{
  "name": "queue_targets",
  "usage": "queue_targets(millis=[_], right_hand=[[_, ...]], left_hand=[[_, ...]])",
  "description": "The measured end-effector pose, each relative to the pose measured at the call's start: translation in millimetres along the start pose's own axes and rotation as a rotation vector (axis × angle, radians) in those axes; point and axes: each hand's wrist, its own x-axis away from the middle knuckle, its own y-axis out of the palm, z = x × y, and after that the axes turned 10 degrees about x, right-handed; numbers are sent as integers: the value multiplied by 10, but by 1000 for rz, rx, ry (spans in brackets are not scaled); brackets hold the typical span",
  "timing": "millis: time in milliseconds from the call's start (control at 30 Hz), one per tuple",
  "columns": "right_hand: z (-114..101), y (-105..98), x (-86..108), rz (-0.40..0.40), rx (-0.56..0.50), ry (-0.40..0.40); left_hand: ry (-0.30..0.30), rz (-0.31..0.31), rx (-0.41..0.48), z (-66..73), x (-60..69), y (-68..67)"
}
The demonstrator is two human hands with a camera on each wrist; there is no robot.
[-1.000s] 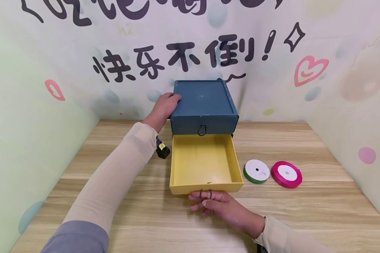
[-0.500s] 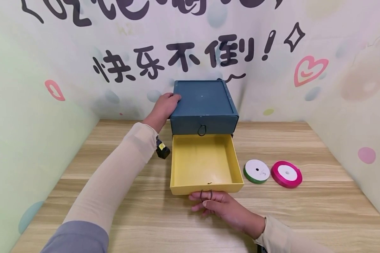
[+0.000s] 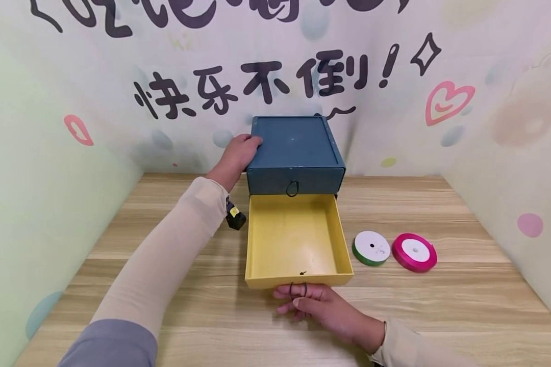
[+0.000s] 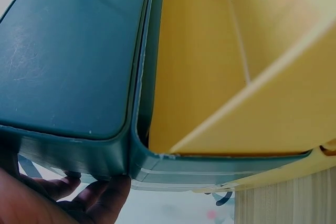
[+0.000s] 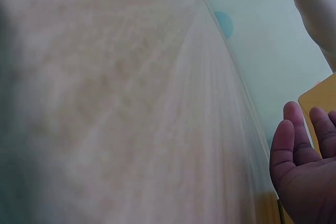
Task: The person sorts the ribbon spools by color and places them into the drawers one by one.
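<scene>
A two-tier drawer cabinet (image 3: pixel 294 148) with a dark blue top stands against the back wall. Its lower yellow drawer (image 3: pixel 296 234) is pulled far out, with only a tiny dark mark on the inside near the front. My left hand (image 3: pixel 240 155) grips the cabinet's left side, thumb over the top edge; the left wrist view has its fingertips (image 4: pixel 113 192) against the blue side wall. The right hand (image 3: pixel 323 311) holds the yellow drawer's black loop pull (image 3: pixel 298 290), with fingers hooked through it below the drawer front. In the right wrist view, part of that hand (image 5: pixel 310 171) appears beside the yellow drawer.
Right of the drawer, a green ribbon spool (image 3: pixel 371 248) and a pink ribbon spool (image 3: pixel 415 253) lie flat on the wooden table (image 3: pixel 202 316). The blue upper drawer (image 3: pixel 296 181) is closed. A printed wall cloth (image 3: pixel 395 127) hangs right behind the cabinet.
The yellow drawer has slid slightly farther out toward me, and my right hand has come with it. The left hand stays in place on the cabinet; the spools lie where they were.
</scene>
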Motion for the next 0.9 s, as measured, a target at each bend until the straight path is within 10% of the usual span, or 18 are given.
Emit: queue_targets(millis=[900], right_hand=[[-20,-59,62,-56,211,-3]], left_hand=[[-10,-8,3,11,14,0]])
